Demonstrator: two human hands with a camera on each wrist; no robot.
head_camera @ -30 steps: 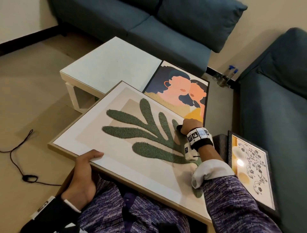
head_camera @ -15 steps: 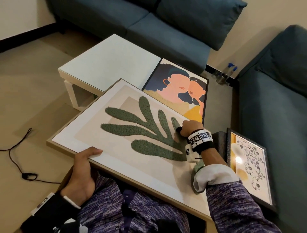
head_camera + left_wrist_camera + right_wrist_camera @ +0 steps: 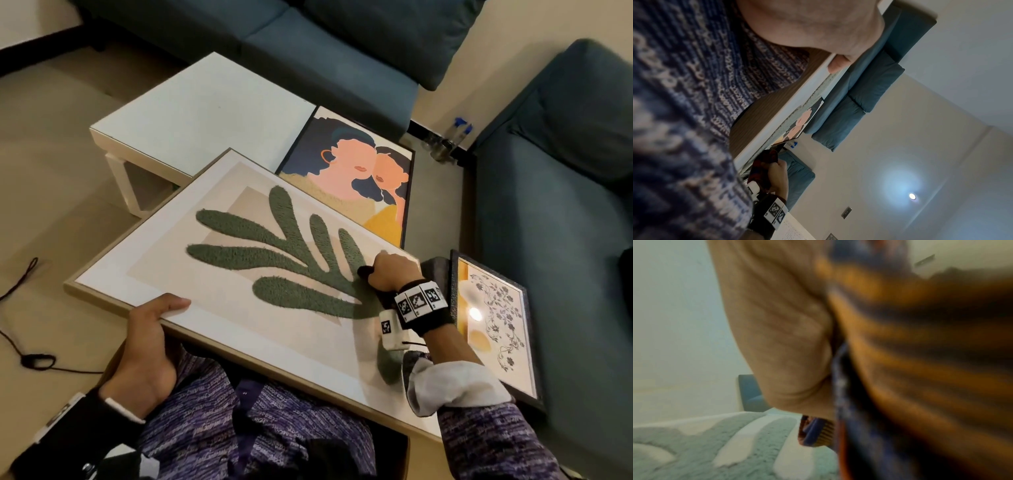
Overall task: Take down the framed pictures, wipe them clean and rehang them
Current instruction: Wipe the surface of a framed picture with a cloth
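Now cloth on leaf picture

The leaf picture lies across the lap and blocks the way down to the legs; its glass is open from nine to twelve o'clock of the right hand. At twelve the portrait picture leans against the white table, whose top is bare. At three the floral picture stands against the sofa, leaving only a narrow gap.

green leaf picture, teal sofa, purple patterned sleeve
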